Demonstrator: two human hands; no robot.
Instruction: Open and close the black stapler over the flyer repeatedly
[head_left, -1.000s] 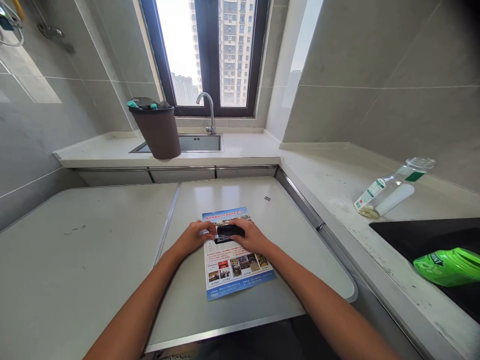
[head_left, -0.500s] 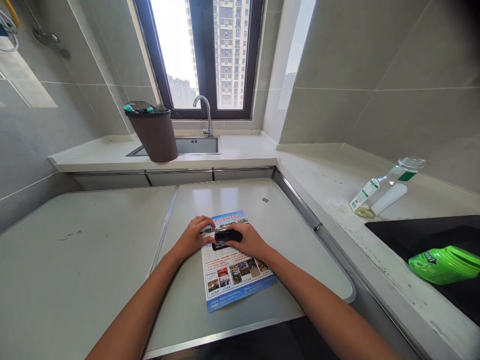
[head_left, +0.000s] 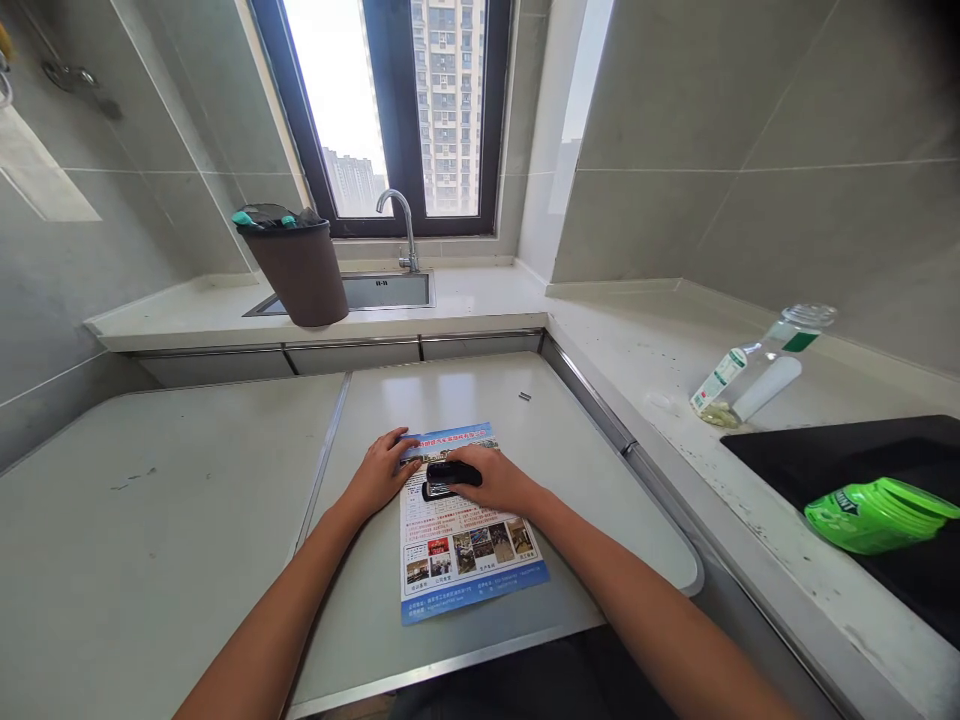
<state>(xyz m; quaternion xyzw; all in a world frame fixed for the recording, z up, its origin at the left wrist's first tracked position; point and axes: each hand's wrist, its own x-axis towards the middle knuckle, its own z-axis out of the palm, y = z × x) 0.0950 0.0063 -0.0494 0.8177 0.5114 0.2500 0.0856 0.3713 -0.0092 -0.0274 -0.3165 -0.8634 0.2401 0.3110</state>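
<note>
A printed leaflet (head_left: pixel 480 592) with a blue border and small photos lies on the white table (head_left: pixel 600 540). My right hand (head_left: pixel 499 480) is closed around a black stapler (head_left: pixel 453 473), which is over the upper part of the leaflet. Its front end points left, towards my other hand. My left hand (head_left: pixel 379 468) rests with fingers apart at the leaflet's upper left edge, its thumb on the paper and a little short of the stapler. Whether the stapler's jaws grip the paper cannot be made out.
Small strips of staples (head_left: pixel 525 396) lie beyond the leaflet. A brown bin (head_left: pixel 300 275) stands by the sink (head_left: pixel 386 290) and faucet (head_left: pixel 405 225). On the right counter are a clear bottle (head_left: pixel 757 365) and a green container (head_left: pixel 874 515) on a black surface.
My left thumb has moved away from the stapler, and the left hand now lies on the paper's edge. My right hand keeps its hold on the stapler. The view has shifted slightly.
</note>
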